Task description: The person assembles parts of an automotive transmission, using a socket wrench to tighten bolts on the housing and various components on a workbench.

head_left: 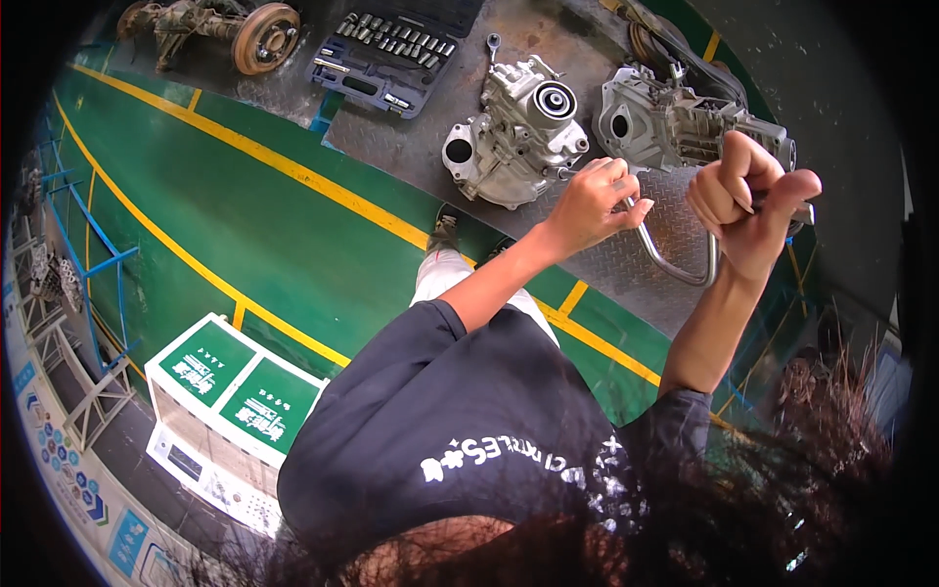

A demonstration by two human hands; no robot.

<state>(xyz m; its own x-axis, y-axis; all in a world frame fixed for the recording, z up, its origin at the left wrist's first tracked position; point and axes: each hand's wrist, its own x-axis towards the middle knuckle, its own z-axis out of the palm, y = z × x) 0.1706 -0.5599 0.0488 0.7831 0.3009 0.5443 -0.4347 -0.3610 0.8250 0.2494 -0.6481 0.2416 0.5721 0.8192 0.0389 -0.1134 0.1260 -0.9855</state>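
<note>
A bent, crank-shaped metal speed handle (671, 271) spans the space between my two hands, over the near edge of the metal bench. My left hand (595, 203) is closed round its left part, right beside a grey aluminium gearbox housing (509, 147). Whether the tool's tip touches the housing cannot be made out. With curled fingers and the thumb raised, my right hand (748, 201) grips the other end, whose tip (804, 212) pokes out past the palm. A ratchet (494, 44) shows at the housing's far side.
Right of the housing lies a second gearbox (675, 117). An open socket case (391, 54) is farther left on the bench (381, 147). Beyond it sits an axle with a rusty brake disc (266, 39). A white cabinet (240, 391) stands at lower left, near blue framework (117, 259).
</note>
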